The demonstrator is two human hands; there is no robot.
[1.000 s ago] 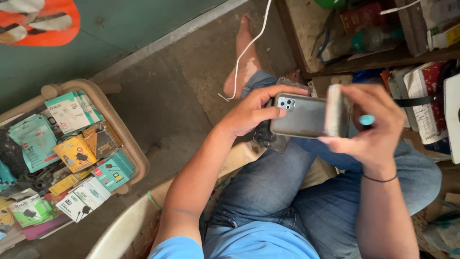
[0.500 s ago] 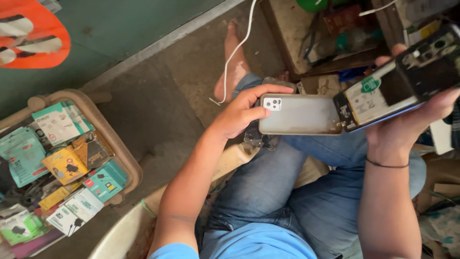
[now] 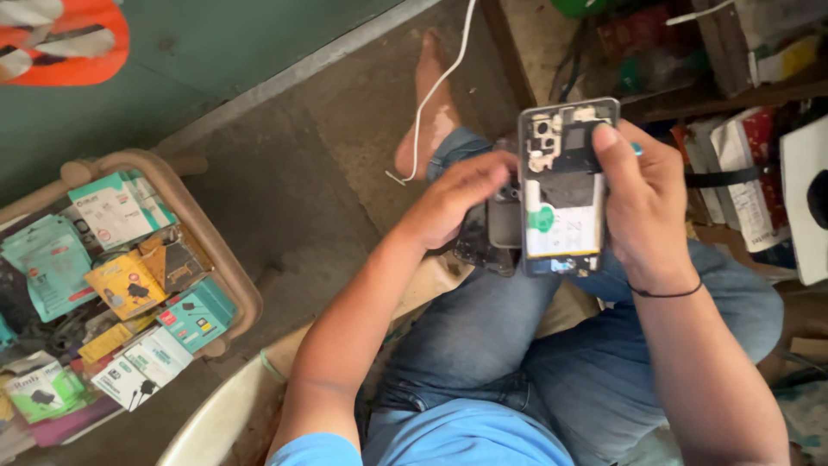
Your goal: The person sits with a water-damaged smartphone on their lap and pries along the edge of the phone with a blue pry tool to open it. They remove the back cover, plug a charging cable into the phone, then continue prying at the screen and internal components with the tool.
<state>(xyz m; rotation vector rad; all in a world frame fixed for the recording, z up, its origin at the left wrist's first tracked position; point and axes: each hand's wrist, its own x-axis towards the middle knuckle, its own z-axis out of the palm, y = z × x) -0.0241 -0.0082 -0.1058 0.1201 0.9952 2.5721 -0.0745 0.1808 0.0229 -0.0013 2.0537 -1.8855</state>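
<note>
My right hand (image 3: 642,203) grips an opened phone body (image 3: 565,190) upright over my lap. Its insides face me: camera modules at the top, a dark shield, and a white battery with a green mark. My left hand (image 3: 457,203) sits just left of it, fingers curled on the grey back cover (image 3: 503,231), which is partly hidden behind the phone body. Under the cover a dark object (image 3: 473,250) rests on my knee. I am seated in blue jeans (image 3: 483,345), with one bare foot (image 3: 427,112) on the floor.
A tan basket (image 3: 226,259) at the left holds several packaged phone accessories. A white cable (image 3: 431,95) trails across the concrete floor by my foot. Cluttered shelves (image 3: 742,78) and boxes stand at the right. A white seat edge (image 3: 216,423) shows below my left arm.
The right hand swung the phone body away from the back cover and turned it upright, insides toward me. The left hand drew the cover down toward my knee. The camera tilted slightly.
</note>
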